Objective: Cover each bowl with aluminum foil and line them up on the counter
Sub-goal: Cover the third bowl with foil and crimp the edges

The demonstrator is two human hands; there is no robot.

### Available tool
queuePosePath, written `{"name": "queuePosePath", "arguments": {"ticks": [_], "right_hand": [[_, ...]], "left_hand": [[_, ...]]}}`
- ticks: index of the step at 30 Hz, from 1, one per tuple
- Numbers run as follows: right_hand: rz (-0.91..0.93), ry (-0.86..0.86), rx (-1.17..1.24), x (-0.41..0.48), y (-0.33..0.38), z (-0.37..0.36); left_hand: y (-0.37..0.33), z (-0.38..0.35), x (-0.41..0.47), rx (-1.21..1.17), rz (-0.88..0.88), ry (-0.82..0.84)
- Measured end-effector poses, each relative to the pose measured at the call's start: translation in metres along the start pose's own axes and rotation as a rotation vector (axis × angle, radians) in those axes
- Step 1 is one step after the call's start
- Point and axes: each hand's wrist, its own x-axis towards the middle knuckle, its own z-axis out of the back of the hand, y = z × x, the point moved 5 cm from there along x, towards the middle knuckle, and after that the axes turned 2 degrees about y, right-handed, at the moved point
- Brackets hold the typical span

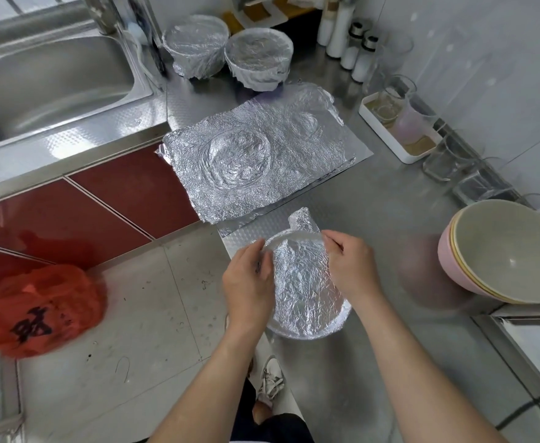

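Note:
A bowl under crinkled aluminum foil [304,282] sits at the counter's front edge. My left hand [251,279] pinches the foil at the bowl's left rim. My right hand [348,266] pinches the foil at the far right rim, where a flap stands up. Two foil-covered bowls stand side by side at the back, one on the left [195,46] and one on the right [259,57]. Stacked uncovered bowls [502,251], pink outside, sit at the right. Flat wrinkled foil sheets [252,158] with round bowl imprints lie in the middle of the counter.
A steel sink [45,75] is at the left. Salt shakers [359,49], glasses [444,158] and a white tray [396,129] line the back-right wall. An orange plastic bag [35,311] hangs over the floor below the counter edge. My shoe [272,378] shows below.

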Motion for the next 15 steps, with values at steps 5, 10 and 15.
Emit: {"name": "queuePosePath", "arguments": {"ticks": [5,10,15], "right_hand": [[-0.03,-0.04,-0.022,-0.009,-0.007,0.001],[-0.047,0.089,0.009,-0.006,-0.005,0.004],[0.006,0.11,-0.045,0.001,-0.001,-0.001]], "left_hand": [[0.0,-0.002,0.008,-0.054,-0.008,0.041],[-0.002,-0.003,0.013,-0.022,-0.047,0.096],[-0.003,-0.008,0.014,0.0,-0.064,0.159]]}}
